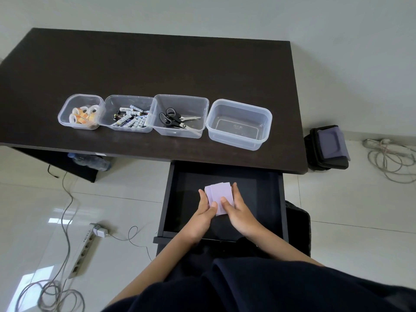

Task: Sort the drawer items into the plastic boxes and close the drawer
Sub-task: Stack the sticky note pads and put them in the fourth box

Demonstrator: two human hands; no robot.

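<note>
The black drawer (280, 199) stands pulled out under the dark desk. Inside it, my left hand (206, 210) and my right hand (236, 210) hold a small stack of pale purple paper notes (219, 194) from both sides, thumbs on top. On the desk stand clear plastic boxes in a row: one with tape rolls (82, 114), one with batteries (130, 119), one with black scissors (173, 119), and an empty box (238, 113) at the right.
The dark desk (157, 64) has bare surface behind the boxes. A black bag (327, 147) and cables (391, 158) lie on the floor to the right. At the left on the floor are a power strip (83, 251) and more cables.
</note>
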